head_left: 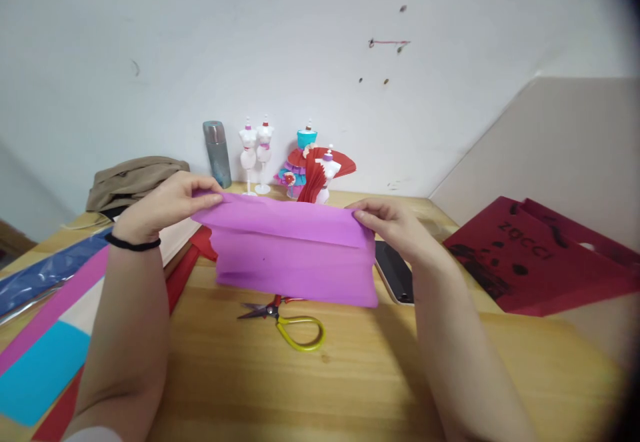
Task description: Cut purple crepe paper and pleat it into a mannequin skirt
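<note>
A purple sheet, thin like crepe paper [295, 255], hangs stretched between my two hands above the table. My left hand [170, 203] pinches its upper left corner between thumb and fingers. At the upper right corner, my right hand [387, 222] pinches it the same way. A fold runs across the sheet below its top edge. Beneath the sheet lies a pair of scissors [300, 335] with yellow and red handles, blades apart and pointing left; the sheet hides part of the red handle. A dark-screened phone [395, 275] lies beside my right forearm.
Small white dress forms [249, 152] stand along the wall, one near a red pleated piece [345, 160]. A grey bottle [217, 155] and brown cloth [135, 179] sit at back left. Coloured sheets [45, 369] cover the table's left side. A red paper bag [545, 255] lies right.
</note>
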The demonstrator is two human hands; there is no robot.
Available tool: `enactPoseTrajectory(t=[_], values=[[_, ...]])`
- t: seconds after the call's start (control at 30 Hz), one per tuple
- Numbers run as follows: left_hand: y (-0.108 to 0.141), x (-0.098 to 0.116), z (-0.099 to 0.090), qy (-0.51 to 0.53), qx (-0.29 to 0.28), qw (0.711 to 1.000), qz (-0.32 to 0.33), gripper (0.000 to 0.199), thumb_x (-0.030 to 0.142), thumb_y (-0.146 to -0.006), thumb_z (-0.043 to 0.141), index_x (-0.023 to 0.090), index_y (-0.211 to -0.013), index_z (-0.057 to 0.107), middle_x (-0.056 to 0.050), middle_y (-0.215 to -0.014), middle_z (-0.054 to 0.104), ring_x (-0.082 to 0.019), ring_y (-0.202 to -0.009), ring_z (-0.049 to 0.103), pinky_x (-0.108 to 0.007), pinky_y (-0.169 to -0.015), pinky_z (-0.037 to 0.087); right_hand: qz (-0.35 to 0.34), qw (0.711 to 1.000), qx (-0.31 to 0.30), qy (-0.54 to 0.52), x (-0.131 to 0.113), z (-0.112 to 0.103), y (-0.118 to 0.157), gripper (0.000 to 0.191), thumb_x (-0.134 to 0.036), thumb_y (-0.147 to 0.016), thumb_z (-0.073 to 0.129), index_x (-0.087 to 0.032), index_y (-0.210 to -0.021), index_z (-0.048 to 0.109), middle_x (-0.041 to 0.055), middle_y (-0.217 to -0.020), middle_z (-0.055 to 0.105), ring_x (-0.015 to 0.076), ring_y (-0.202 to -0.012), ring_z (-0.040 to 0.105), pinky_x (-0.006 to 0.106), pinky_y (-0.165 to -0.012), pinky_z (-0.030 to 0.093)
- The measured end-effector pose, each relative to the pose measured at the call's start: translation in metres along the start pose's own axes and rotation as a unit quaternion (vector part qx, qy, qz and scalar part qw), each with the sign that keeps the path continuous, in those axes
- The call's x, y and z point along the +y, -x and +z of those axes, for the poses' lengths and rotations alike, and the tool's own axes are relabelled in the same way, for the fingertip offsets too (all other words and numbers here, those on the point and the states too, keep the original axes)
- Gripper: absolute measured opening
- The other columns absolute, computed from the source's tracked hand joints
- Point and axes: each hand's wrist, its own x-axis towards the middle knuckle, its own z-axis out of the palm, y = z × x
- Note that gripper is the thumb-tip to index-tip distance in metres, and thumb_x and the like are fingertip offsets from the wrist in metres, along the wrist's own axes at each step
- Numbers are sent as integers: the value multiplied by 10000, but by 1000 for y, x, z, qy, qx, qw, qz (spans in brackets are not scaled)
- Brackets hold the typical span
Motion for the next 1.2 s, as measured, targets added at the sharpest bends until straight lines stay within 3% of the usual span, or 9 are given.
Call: enactPoseTrajectory(t=[0.17, 0.37, 0.57, 0.7, 0.87, 1.0, 1.2], values=[[5, 5, -4, 40, 39, 998, 12, 288, 444, -776, 627, 168, -769, 712, -4, -693, 623, -126, -655, 530, -219, -572, 387, -19, 1000, 24, 2, 1, 3, 0, 197, -425, -733, 689, -234, -744, 737, 34, -769, 728, 206, -710, 629, 336, -662, 481], [11, 11, -5, 51, 41, 998, 10, 285, 452, -771, 638, 183, -799, 727, -19, -729, 661, -139, -689, 552, -230, -595, 405, -67, 990, 123, 3, 0, 3, 5, 172, -372, -772, 695, -269, -885, 773, 47, -1112, 749, 282, -1038, 660, 377, -782, 521], [11, 8, -5, 50, 42, 998, -16, 282, 451, -730, 665, 192, -806, 744, -35, -785, 686, -170, -741, 574, -246, -625, 417, -88, 977, 187, -46, -1, -1, 3, 131, -366, -793, 642, -274, -731, 712, 22, -742, 693, 209, -723, 615, 341, -648, 480], [7, 6, -2, 54, 43, 997, -20, 287, 448, -717, 675, 182, -801, 743, -31, -763, 680, -164, -721, 569, -243, -624, 419, -81, 972, 213, -49, -2, 0, 1, 143, -381, -784, 645, -253, -756, 703, 23, -721, 671, 182, -639, 557, 328, -585, 435], [0, 3, 2, 63, 20, 998, -16, 281, 439, -736, 666, 177, -809, 738, -26, -774, 687, -167, -743, 588, -236, -650, 436, -68, 969, 231, -55, 2, 3, -3, 134, -396, -773, 679, -268, -733, 689, 38, -770, 697, 199, -675, 575, 338, -600, 441], [-7, -6, 8, 59, 33, 997, -35, 275, 436, -739, 672, 168, -779, 719, -15, -755, 669, -146, -709, 566, -217, -618, 410, -45, 971, 218, -89, 8, 5, -8, 145, -410, -735, 708, -269, -745, 680, 20, -724, 675, 182, -628, 561, 321, -566, 428], [-13, -16, 12, 93, 59, 992, -54, 255, 411, -711, 693, 164, -775, 712, -14, -743, 657, -138, -696, 550, -211, -614, 411, -4, 980, 141, -138, 13, 4, -11, 313, -419, -585, 808, -266, -831, 690, -17, -602, 604, 151, -518, 513, 291, -476, 391]])
